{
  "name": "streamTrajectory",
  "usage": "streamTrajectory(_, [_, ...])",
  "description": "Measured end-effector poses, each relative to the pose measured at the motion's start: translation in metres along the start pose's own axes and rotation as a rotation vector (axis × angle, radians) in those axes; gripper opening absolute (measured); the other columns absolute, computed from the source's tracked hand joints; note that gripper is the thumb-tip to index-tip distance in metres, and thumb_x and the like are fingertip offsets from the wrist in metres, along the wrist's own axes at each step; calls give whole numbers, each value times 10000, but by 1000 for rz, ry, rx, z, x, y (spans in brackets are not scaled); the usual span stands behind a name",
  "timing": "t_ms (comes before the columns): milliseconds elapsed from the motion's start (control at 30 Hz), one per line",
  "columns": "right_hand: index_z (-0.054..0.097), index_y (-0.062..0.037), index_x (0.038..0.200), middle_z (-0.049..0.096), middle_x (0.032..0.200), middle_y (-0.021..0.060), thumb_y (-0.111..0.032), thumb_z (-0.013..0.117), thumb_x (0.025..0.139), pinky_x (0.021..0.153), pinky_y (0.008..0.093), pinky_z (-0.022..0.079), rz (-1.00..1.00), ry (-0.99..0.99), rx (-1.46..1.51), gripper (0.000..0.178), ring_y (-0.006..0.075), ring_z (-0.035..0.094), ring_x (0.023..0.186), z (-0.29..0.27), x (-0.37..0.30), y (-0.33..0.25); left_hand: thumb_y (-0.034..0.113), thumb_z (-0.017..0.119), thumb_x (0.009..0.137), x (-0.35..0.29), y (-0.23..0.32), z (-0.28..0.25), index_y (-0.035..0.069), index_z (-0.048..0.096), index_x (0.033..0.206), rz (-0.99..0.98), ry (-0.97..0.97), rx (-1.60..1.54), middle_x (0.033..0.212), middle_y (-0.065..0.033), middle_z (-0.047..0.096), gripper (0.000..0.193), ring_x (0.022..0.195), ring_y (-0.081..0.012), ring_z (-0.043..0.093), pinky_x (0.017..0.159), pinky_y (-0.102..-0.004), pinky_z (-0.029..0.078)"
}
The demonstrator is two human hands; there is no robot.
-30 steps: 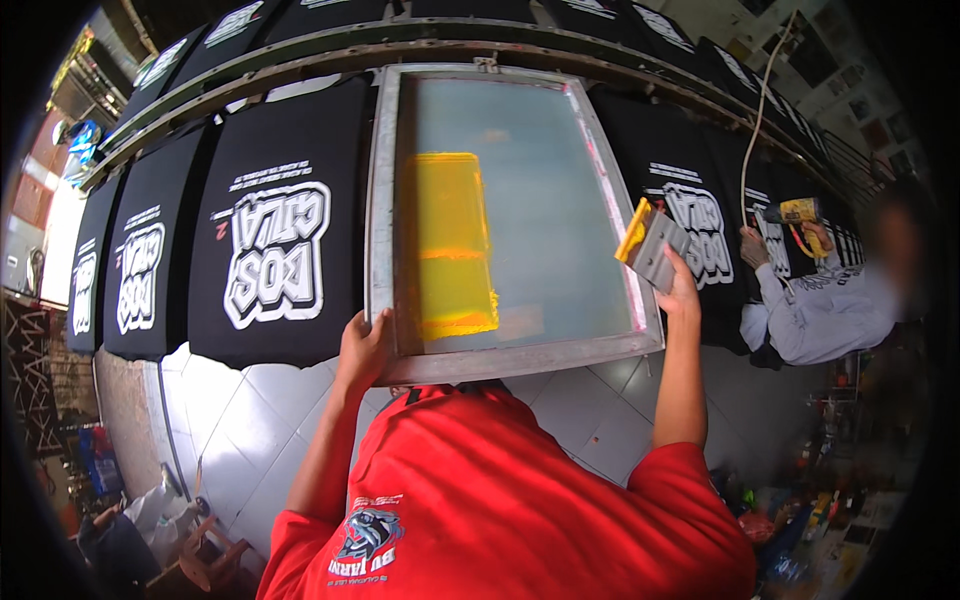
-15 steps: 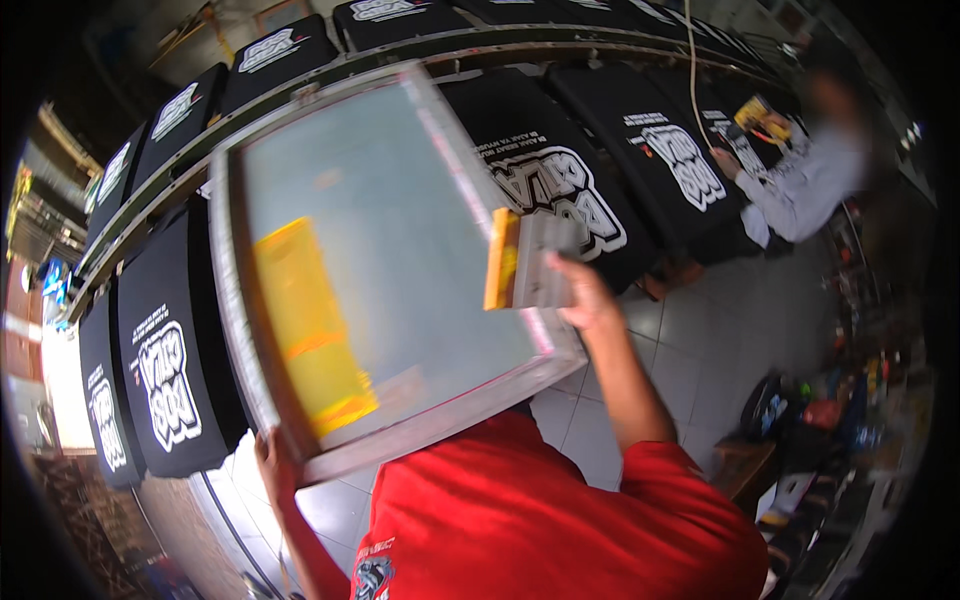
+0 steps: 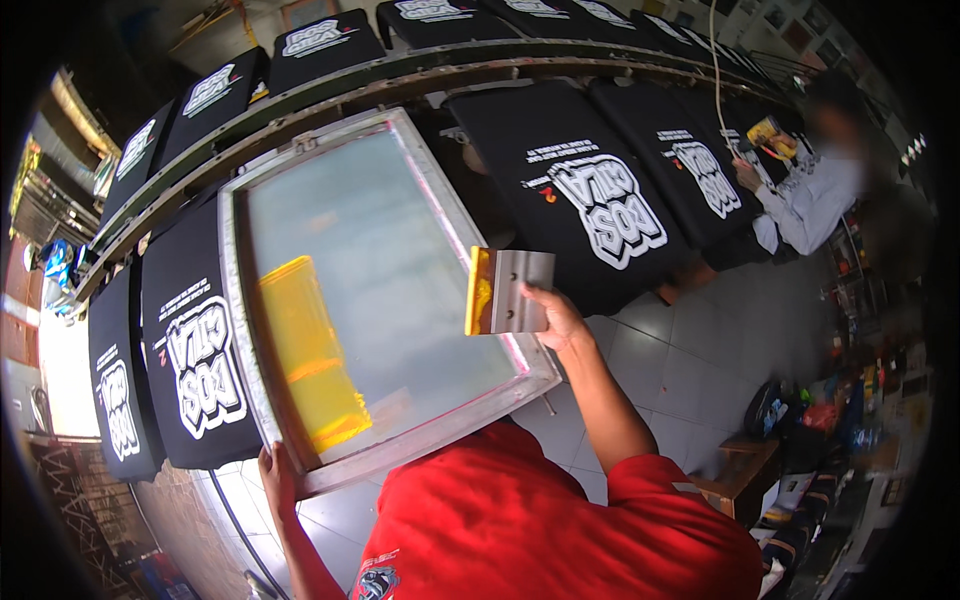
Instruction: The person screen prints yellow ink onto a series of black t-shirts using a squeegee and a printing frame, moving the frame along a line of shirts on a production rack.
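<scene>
My left hand point(image 3: 280, 478) is closed around the lower left corner of a silver screen-printing frame point(image 3: 430, 452). The frame's pale grey-green mesh point(image 3: 370, 240) carries a broad patch of yellow ink point(image 3: 305, 315) along its left side. What lies under the frame is hidden. In my right hand point(image 3: 558, 318) is a squeegee point(image 3: 520, 290) with a grey metal holder, held above the frame's right edge; yellow ink coats its blade. Black shirts with white lettering lie on both sides of the frame, one on the left point(image 3: 195, 290) and one on the right point(image 3: 530, 140).
A metal rail point(image 3: 350, 98) curves behind the frame, with more printed black shirts point(image 3: 325, 50) beyond it. At the right, another person in a light sleeve point(image 3: 820, 200) works with a yellow-smeared tool point(image 3: 768, 138). A cord point(image 3: 716, 70) hangs nearby. A wooden box point(image 3: 740, 480) stands at lower right.
The frame has moved left and nearer relative to the shirts, with my left hand still on its corner. My right hand has carried the squeegee slightly left and nearer. The view has shifted too.
</scene>
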State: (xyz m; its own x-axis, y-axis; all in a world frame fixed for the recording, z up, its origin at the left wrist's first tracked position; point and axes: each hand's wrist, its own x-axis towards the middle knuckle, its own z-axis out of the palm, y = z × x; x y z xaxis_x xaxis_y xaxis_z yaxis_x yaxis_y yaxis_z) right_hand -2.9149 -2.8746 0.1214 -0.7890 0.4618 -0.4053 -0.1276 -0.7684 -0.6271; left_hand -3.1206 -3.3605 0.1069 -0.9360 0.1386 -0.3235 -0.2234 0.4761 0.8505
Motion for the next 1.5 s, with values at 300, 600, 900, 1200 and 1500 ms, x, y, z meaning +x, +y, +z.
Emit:
streamTrajectory(300, [576, -101, 1182, 637, 1106, 30, -252, 724, 804, 943, 401, 449, -105, 18, -81, 434, 202, 597, 1042, -32, 19, -18, 245, 531, 976, 21, 20, 30, -9, 598, 949, 83, -124, -119, 667, 62, 486, 264, 599, -16, 379, 489, -225, 301])
streamTrajectory(600, [541, -82, 1224, 624, 1142, 45, -259, 703, 821, 959, 392, 436, -137, 14, -128, 469, 211, 584, 1071, -33, 29, -38, 236, 532, 968, 36, 36, 45, -32, 609, 933, 118, -198, -71, 693, 29, 534, 281, 621, -42, 435, 521, -248, 372])
streamTrajectory(900, [502, -66, 1278, 582, 1210, 56, -226, 705, 820, 1008, 381, 386, -199, 108, -91, 526, 217, 534, 1142, -46, 34, -35, 243, 557, 942, 45, 16, 58, -49, 625, 997, 140, -138, -1, 745, -95, 639, 304, 673, -120, 576, 604, -300, 465])
streamTrajectory(1200, [430, -34, 1335, 549, 1254, 97, -154, 688, 824, 980, 348, 424, -385, 87, -503, 585, 216, 542, 1150, 28, 41, -43, 276, 581, 915, 47, 5, 64, -35, 631, 996, 152, -70, 157, 785, -167, 673, 326, 706, -202, 650, 640, -340, 493])
streamTrajectory(1500, [691, -67, 959, 689, 853, 146, -328, 791, 632, 704, 391, 524, -672, -484, -1930, 430, 334, 660, 769, 286, 161, 36, 288, 597, 901, 51, 4, 64, -44, 617, 933, 138, -92, 97, 749, -197, 654, 334, 664, -280, 640, 620, -397, 480])
